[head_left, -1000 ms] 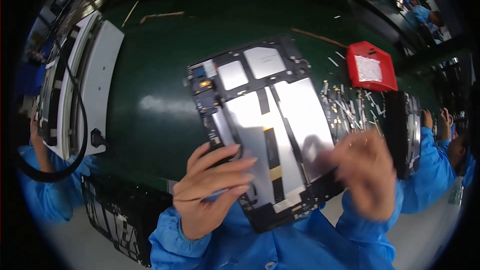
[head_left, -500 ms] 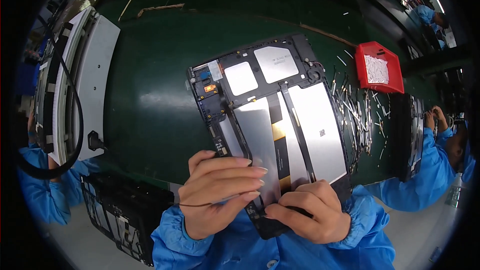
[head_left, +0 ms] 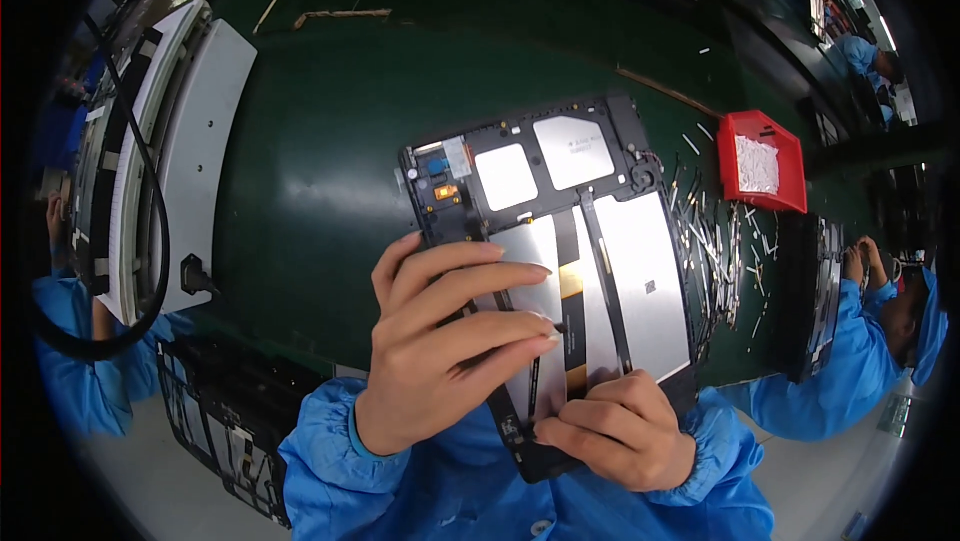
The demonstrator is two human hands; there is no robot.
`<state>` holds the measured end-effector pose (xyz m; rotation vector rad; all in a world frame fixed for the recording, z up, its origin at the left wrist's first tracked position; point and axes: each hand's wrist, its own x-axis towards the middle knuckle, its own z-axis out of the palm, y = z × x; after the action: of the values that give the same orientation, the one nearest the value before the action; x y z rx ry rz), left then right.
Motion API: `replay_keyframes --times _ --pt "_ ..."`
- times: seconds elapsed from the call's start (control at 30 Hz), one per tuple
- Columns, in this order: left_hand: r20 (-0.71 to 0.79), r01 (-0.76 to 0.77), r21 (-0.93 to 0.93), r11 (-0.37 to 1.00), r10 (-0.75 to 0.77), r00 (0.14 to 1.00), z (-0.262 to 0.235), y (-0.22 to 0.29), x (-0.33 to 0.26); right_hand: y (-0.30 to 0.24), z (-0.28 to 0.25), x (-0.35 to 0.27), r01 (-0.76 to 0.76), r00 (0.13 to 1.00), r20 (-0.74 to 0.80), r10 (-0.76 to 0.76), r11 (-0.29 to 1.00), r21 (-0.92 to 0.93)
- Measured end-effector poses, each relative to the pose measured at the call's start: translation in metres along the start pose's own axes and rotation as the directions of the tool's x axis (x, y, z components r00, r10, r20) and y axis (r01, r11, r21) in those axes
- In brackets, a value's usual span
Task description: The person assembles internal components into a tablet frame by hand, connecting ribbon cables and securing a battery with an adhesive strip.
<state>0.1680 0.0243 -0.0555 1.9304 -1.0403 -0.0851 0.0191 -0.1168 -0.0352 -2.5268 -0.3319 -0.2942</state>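
Note:
An opened tablet point(head_left: 645, 281) with silver battery panels, a black frame and flat cables lies tilted in front of me, its near end close to my body. My left hand point(head_left: 430, 351) is over its left side, with thumb and forefinger pinched together. A small dark tip shows at those fingertips; what it belongs to is hidden. The other fingers stretch across the panel. My right hand point(head_left: 625, 436) is curled at the tablet's near edge, thumb and forefinger pressed on the near corner beside a thin black flat cable point(head_left: 535, 381).
Loose thin strips point(head_left: 715, 261) lie scattered right of the tablet, below a red bin point(head_left: 735, 166) of white pieces. White equipment point(head_left: 225, 91) with a black cable stands at left. Stacked black frames point(head_left: 240, 421) sit lower left. Co-workers in blue point(head_left: 820, 391) are at both sides.
My left hand has moved up and right over the tablet, fingers now farther across it. A thin line seen behind that hand earlier no longer shows. My right hand stays at the near edge.

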Motion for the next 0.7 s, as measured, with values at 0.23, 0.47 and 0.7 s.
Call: replay_keyframes --times 0.23,0.47,0.7 --pt "0.052 0.064 0.029 0.998 -0.066 0.996 0.0 0.006 0.003 -0.001 -0.004 0.003 -0.032 0.999 0.013 0.032 0.999 -0.006" --pt "0.059 0.088 0.064 0.994 -0.092 0.994 -0.002 0.009 0.005 -0.002 -0.007 0.011 -0.002 1.0 -0.005 0.001 0.999 -0.039" --pt "0.045 0.087 0.065 0.994 -0.09 0.995 0.001 0.01 0.007 -0.001 -0.008 0.01 -0.014 1.0 0.009 0.014 0.999 -0.038"
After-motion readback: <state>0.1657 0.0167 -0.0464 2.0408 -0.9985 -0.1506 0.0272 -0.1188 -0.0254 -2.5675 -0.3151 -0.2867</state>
